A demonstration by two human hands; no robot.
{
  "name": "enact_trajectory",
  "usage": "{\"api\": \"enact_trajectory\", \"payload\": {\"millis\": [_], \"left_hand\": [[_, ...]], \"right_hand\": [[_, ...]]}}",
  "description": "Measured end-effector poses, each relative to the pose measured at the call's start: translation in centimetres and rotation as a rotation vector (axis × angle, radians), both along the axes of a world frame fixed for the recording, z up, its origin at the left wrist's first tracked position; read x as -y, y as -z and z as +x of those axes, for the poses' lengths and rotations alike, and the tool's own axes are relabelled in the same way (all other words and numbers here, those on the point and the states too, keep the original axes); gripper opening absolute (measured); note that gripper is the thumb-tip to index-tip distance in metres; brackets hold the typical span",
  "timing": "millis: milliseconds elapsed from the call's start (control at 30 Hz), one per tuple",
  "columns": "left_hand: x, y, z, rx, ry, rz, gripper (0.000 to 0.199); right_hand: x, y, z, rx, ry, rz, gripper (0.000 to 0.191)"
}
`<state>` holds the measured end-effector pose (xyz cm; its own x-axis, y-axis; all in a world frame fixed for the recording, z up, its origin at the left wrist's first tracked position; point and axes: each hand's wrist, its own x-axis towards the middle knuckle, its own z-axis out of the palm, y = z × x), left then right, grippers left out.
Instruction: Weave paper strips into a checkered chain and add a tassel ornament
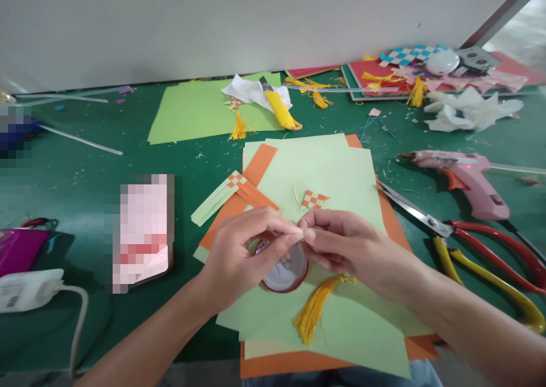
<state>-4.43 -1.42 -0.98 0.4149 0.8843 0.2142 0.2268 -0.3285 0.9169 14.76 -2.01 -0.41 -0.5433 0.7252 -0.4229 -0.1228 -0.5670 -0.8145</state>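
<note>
My left hand (pixel 247 253) and my right hand (pixel 350 242) meet fingertip to fingertip, both pinching something too small to make out. Below them a round, red-rimmed dish (pixel 285 274) is partly covered by my left hand. A yellow tassel (pixel 315 313) lies on the light green paper (pixel 264 324) nearer to me. Just beyond my fingers sits a small orange-and-green checkered piece (pixel 314 199), with a thin pale curved strip beside it. To the left, woven paper strips (pixel 236 181) rest across a wide orange strip (pixel 261 164).
On the right are a pink glue gun (pixel 469 176), scissors (pixel 430 222) and yellow-handled pliers (pixel 490 273). A phone (pixel 145 233) and white charger (pixel 32 290) lie left. Behind are a yellow knife (pixel 281 107), green sheets (pixel 183 111) and crumpled tissue (pixel 469 111).
</note>
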Motion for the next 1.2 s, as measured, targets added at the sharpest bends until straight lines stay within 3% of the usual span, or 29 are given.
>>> {"api": "enact_trajectory", "payload": {"millis": [367,633,867,933,1067,1200], "left_hand": [[0.06,-0.04,0.26,-0.007,-0.031,0.021,0.009],[0.27,0.38,0.47,-0.029,-0.077,0.13,0.008],[0.32,-0.06,0.68,0.006,-0.115,-0.006,0.008],[0.23,-0.2,0.68,-0.022,-0.136,0.073,0.008],[0.1,-0.16,0.54,-0.136,-0.159,0.409,0.012],[0.18,0.04,0.44,-0.166,-0.136,0.5,0.015]], "right_hand": [[0.02,0.16,-0.05,0.031,0.009,0.01,0.028],[0.11,0.08,-0.38,0.022,0.051,-0.013,0.027],[-0.03,0.16,-0.12,0.01,0.033,-0.012,0.026],[-0.06,0.16,-0.07,0.012,0.046,0.004,0.026],[-0.04,0.09,-0.05,0.059,0.064,0.056,0.025],[0.02,0.01,-0.1,0.138,0.061,0.166,0.026]]}}
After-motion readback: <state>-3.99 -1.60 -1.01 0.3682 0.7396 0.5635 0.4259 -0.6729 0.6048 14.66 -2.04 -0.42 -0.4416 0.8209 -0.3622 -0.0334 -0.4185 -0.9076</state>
